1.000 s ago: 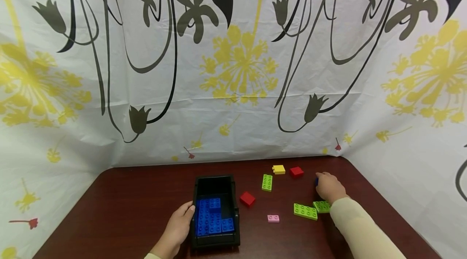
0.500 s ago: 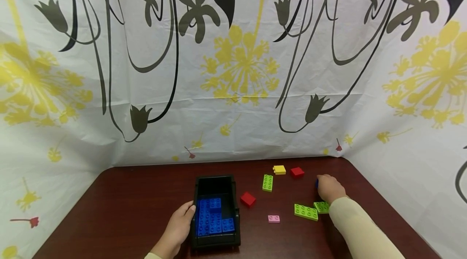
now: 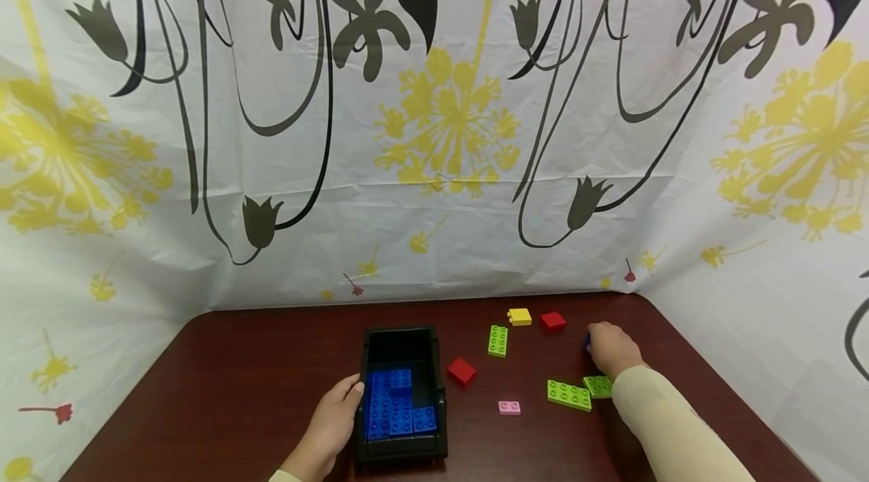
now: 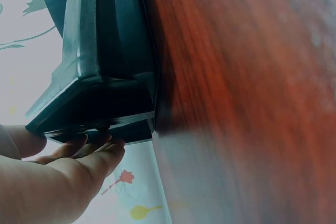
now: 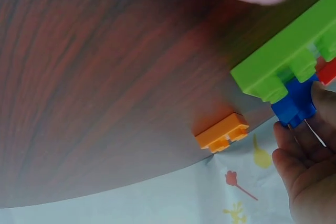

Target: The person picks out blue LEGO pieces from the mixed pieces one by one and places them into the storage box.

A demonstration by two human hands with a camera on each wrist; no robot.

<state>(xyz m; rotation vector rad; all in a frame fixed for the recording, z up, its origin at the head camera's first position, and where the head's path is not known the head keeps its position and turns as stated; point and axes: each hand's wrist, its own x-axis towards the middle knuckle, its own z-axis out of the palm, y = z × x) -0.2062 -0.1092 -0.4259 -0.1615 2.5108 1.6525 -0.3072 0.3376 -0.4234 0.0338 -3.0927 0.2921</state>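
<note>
On the left, my left hand [image 3: 331, 415] grips the side wall of a black plastic bin [image 3: 402, 450], thumb at the rim and fingers against the outside. The left wrist view shows that hand [image 4: 68, 177] at the bin's wall [image 4: 126, 93]. Blue toy bricks [image 3: 390, 405] lie in the bin's near part, studs up. Far right, my right hand [image 3: 614, 350] pinches a blue brick [image 3: 588, 343], mostly hidden by the fingers. Seen from the right wrist, the blue brick [image 5: 295, 100] sits between the thumb and fingers of my right hand [image 5: 312, 177].
Two green bricks [image 3: 569, 394] lie just in front of the right hand. Between bin and right hand are a red brick [image 3: 462, 372], a pink brick [image 3: 509, 408], another green brick [image 3: 498, 341], a yellow brick [image 3: 519, 317] and a second red brick [image 3: 552, 322]. A patterned sheet [image 3: 434, 241] hangs behind the table.
My right hand stays at nearly the same spot; the blue brick in its fingers has shifted very slightly. The left hand, the bin and the other bricks stay put.
</note>
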